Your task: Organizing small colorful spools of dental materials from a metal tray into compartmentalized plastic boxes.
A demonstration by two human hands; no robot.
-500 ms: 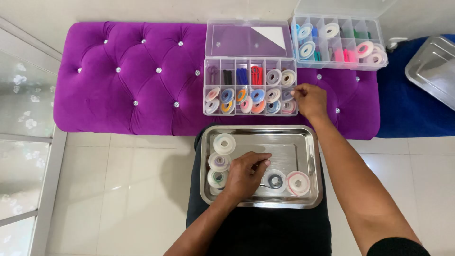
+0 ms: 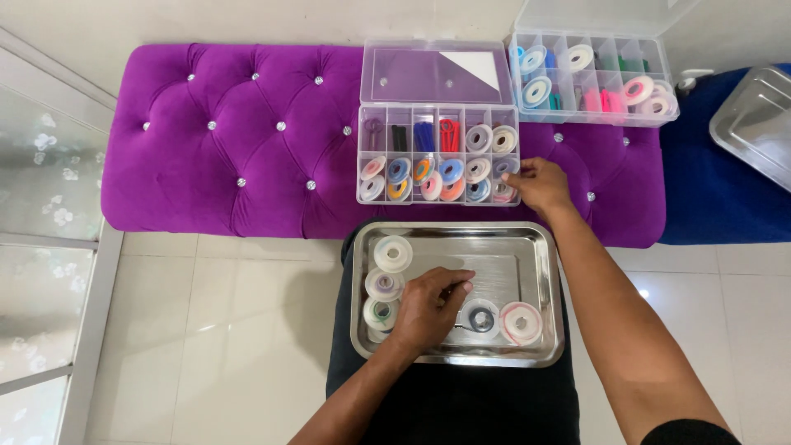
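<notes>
Where left hand point(image 2: 428, 309) rests, spool hidden.

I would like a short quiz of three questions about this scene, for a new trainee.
1. True or false: the metal tray rests on the purple bench.
2. Which hand touches the near organizer box? A) left B) right
3. How many spools lie uncovered in the tray?

Key:
1. False; it rests on the person's lap.
2. B; the right hand is at its right end, and the left hand is in the tray.
3. Five: three at the left, two at the right.
</notes>
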